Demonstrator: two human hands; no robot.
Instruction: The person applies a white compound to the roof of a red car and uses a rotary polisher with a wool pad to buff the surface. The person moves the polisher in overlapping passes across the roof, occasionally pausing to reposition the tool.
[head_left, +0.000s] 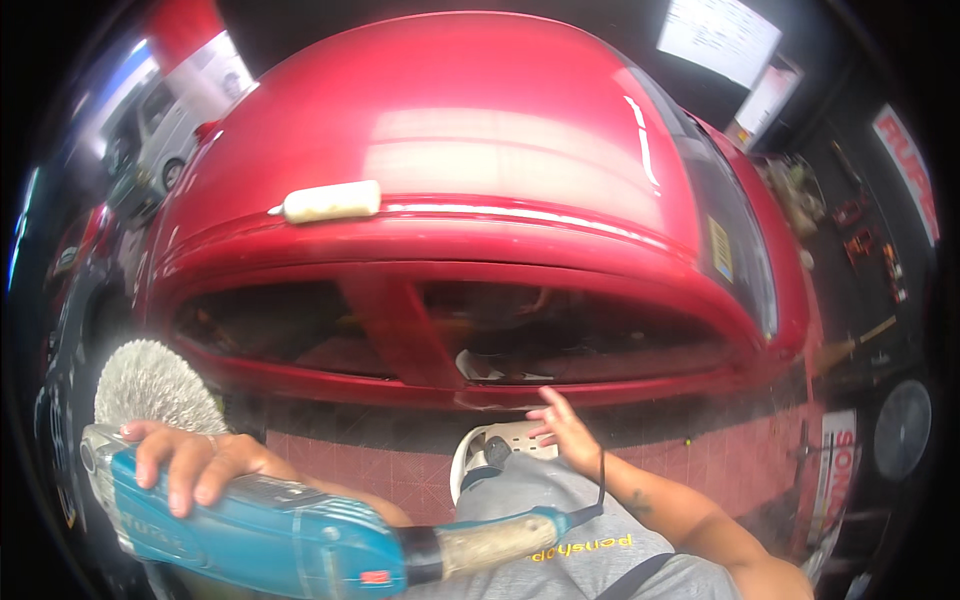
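Note:
My left hand [215, 465] grips the front of a blue power polisher [260, 535], fingers wrapped over its head. A fluffy white wool pad [155, 390] on the polisher faces up and away, apart from the car. The tool lies across the front of my body, its worn pale handle toward the right. From the handle's end a dark cable [602, 490] loops up by my right wrist. My right hand [568, 428] is held up with fingers apart, holding nothing. Beyond both hands stands a glossy red car [500, 90], side windows toward me.
A white squeeze bottle [333, 201] lies on its side along the roof's near edge. A pale plastic seat [465, 460] is close in front of my body on red floor tiles [360, 465]. Clamps and tools hang at the right [865, 250]. A white van [180, 130] stands far left.

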